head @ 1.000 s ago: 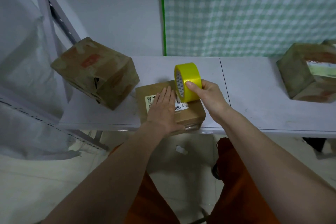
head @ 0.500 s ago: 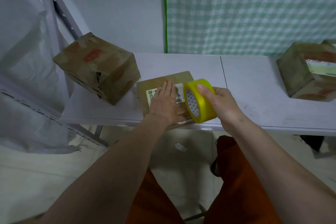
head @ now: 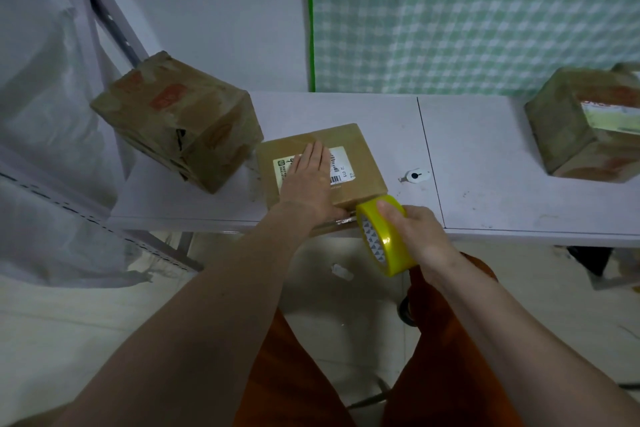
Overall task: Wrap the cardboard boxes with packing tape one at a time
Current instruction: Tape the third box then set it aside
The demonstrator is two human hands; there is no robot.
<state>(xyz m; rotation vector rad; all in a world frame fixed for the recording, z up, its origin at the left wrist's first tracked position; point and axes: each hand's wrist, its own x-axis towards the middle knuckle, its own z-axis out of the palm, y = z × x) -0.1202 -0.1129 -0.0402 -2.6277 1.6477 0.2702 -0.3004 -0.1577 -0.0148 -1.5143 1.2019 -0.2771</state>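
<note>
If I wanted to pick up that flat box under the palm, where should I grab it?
Probably by its two long side edges, coming from above. The flat box lies low with its broad labelled face up, so only the thin sides offer purchase. The left hand presses on top; the right hand holds the tape roll at its near corner.

1 head-worn camera looks forward and steeply down over the near edge of a white table (head: 485, 135), close enough that both forearms fill the lower frame; the wall and checked curtain (head: 467, 10) close the top.
</note>
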